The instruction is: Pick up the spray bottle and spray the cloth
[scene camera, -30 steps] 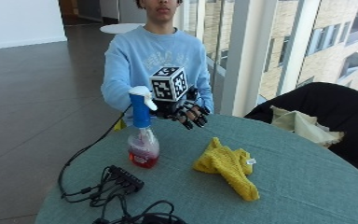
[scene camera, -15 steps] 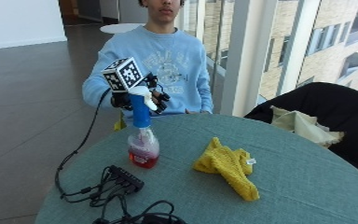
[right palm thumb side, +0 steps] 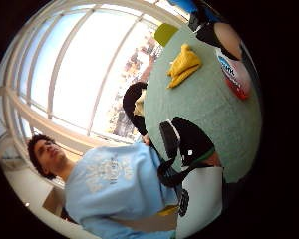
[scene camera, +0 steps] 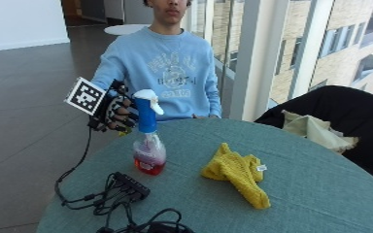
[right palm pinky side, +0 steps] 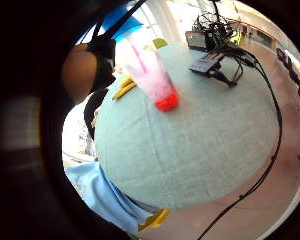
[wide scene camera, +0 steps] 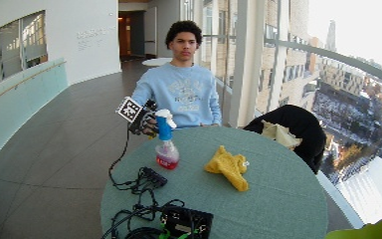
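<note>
The spray bottle (scene camera: 149, 141) stands unlifted on the worktop (scene camera: 315, 194), the right hand (scene camera: 116, 112) beside its neck with fingers (scene camera: 126, 116) loosely curled, holding nothing; grasping and spraying the yellow cloth (scene camera: 237, 173) nearby remain.

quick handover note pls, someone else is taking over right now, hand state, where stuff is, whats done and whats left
Gloved right hand: raised beside the blue neck of the spray bottle, fingers curled toward it; I can't confirm a grip.
Spray bottle: standing upright on the round table, pink liquid low in it.
Yellow cloth: lying crumpled on the table, apart from the bottle.
Done: hand brought to the bottle.
Left: grip the bottle, lift it, aim at the cloth and spray.
</note>
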A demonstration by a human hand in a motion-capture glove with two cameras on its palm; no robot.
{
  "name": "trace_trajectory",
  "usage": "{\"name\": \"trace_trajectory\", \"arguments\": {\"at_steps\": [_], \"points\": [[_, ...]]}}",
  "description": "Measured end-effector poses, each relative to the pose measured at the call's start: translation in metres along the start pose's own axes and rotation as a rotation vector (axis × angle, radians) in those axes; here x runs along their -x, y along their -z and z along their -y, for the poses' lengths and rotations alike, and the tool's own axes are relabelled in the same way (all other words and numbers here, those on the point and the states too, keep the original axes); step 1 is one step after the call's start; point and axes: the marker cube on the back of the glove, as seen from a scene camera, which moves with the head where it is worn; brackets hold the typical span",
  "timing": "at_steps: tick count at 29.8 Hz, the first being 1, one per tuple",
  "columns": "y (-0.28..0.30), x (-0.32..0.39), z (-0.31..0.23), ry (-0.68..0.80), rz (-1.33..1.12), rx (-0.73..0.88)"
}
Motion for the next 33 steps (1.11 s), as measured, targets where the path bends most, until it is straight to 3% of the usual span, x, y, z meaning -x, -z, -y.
{"name": "trace_trajectory", "arguments": {"at_steps": [4,13,33], "points": [[0.008,-0.025,0.013,-0.044,0.119,-0.123],[0.002,-0.046,0.035,-0.153,0.257,-0.043],[-0.044,-0.05,0.104,-0.205,0.385,-0.038]]}}
